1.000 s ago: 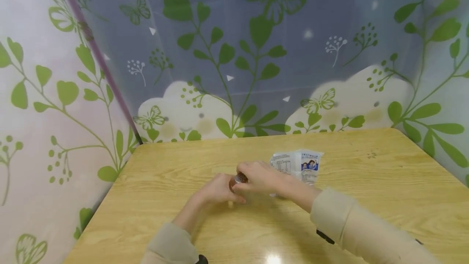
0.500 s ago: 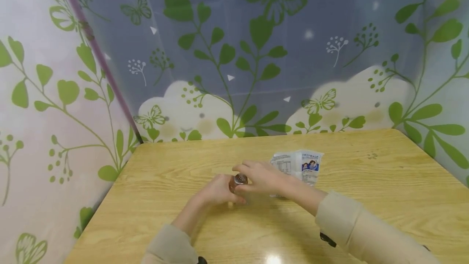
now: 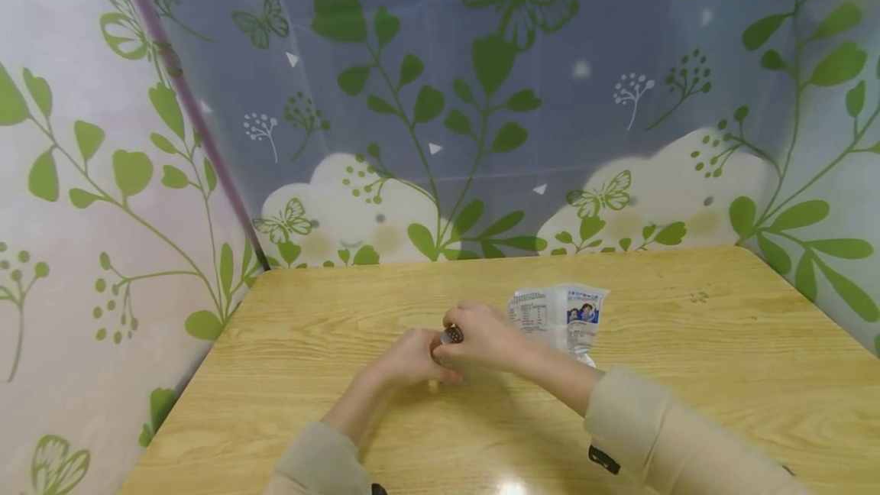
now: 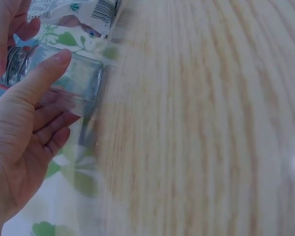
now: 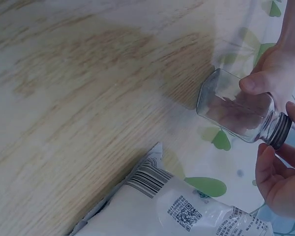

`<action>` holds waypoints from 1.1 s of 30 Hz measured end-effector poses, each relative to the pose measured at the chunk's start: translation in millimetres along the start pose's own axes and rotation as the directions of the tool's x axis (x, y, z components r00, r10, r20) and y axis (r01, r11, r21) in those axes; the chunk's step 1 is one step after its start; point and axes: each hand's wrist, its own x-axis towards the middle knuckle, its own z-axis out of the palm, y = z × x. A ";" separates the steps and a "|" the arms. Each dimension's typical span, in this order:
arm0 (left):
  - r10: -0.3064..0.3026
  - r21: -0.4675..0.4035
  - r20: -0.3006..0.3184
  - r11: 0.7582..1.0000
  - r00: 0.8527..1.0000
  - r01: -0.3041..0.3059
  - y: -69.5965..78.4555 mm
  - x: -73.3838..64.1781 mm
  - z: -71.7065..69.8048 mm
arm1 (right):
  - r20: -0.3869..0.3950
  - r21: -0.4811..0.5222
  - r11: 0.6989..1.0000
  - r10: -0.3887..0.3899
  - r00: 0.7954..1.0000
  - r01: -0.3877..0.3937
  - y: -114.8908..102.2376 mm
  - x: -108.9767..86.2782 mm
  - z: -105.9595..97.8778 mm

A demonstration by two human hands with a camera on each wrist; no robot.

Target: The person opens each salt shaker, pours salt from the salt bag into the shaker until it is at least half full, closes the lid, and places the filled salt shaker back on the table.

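A small square-sided clear glass jar (image 5: 236,105) stands between the two hands, its base at the wooden tabletop. My left hand (image 3: 409,357) grips the jar's body, the thumb lying along the near face in the left wrist view. On the neck sits a dark metal lid (image 5: 280,130), whose top shows small holes in the head view. My right hand (image 3: 484,336) pinches this lid between thumb and fingers. The glass is see-through, and the left fingers show through it. In the head view both hands hide most of the body.
Right behind my right hand lies a white printed packet (image 3: 543,315), with a barcode and QR code in the right wrist view. Light wooden tabletop (image 3: 687,373) surrounds it. Patterned cloth (image 3: 385,98) hangs at the back and sides.
Half a second ago the right fingers were spread loosely about the lid; now they have closed in on it again. The left hand keeps its hold on the jar, and the packet lies where it was.
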 end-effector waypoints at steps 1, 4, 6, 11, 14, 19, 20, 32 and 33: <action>0.001 -0.002 0.000 1.000 1.000 -0.001 -0.5 0.0 0.0 | -0.003 0.001 1.000 0.002 1.000 -0.002 -0.4 -0.3 0.4; -0.004 -0.002 0.000 1.000 1.000 0.004 -0.6 -0.6 -0.5 | -0.017 0.000 1.000 -0.008 1.000 0.008 -1.7 -1.7 0.1; -0.012 0.000 0.002 1.000 1.000 0.012 0.0 -1.3 -1.0 | -0.023 -0.007 1.000 -0.016 1.000 0.016 -2.1 -2.3 -0.2; -0.021 0.006 0.007 1.000 1.000 0.021 1.5 -2.6 -1.9 | -0.024 -0.007 0.999 -0.051 0.998 0.051 -2.6 -3.1 -1.6; -0.016 0.003 0.009 1.000 1.000 0.016 1.4 -2.4 -2.4 | -0.019 -0.020 0.995 -0.094 0.995 0.094 -1.4 -2.5 -2.3; -0.005 0.018 0.007 1.000 1.000 0.004 1.7 -2.0 -2.8 | -0.024 -0.029 0.983 -0.179 0.983 0.179 2.5 -0.9 -2.7; -0.004 0.021 0.006 1.000 1.000 0.004 1.7 -2.2 -2.6 | -0.023 -0.024 0.981 -0.193 0.981 0.192 3.4 -0.8 -2.5; -0.002 -0.006 0.003 1.000 1.000 0.003 0.3 -3.0 -1.1 | 0.011 0.057 0.968 -0.246 0.969 0.245 8.0 -1.0 -2.2; -0.001 -0.008 0.002 1.000 1.000 0.002 0.6 -2.7 -1.3 | 0.013 0.063 0.969 -0.241 0.970 0.240 8.3 -1.1 -2.3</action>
